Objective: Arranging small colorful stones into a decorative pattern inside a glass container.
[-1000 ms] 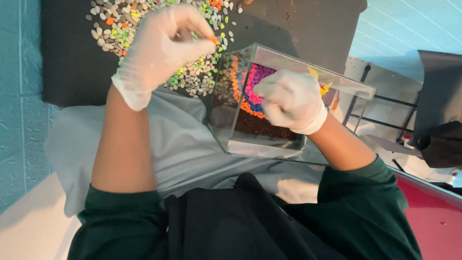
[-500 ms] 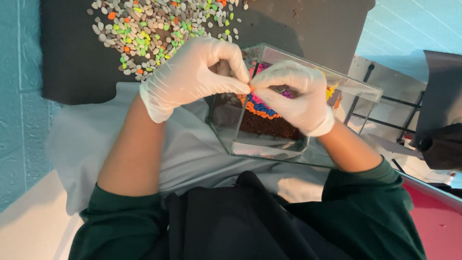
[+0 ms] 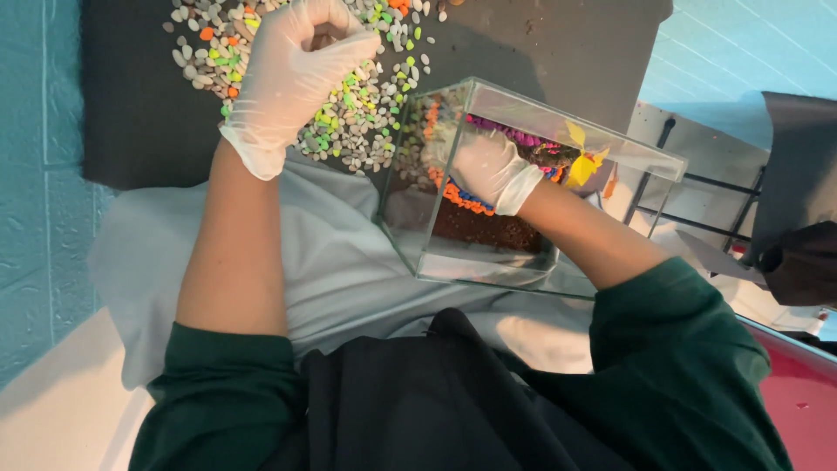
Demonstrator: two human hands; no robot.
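reaching into the glass box, right hand fingers hidden; left hand seemingly fisted over pebbles.

The right hand's fingers blur behind the glass box; the pebble pile runs off the top edge.

Clear glass box: colourless walls. Inside it, dark brown soil at the bottom; on the soil, curved bands of small pebbles, orange outermost, then blue, pink and purple. Yellow paper-like piece at the box's far wall.

Left of the box, loose pebble heap: mostly grey-white, flecked with neon green, orange and yellow, on a dark charcoal mat.

Both hands, left and right, in translucent white gloves. Sleeves dark green. Under the box, pale grey cloth.
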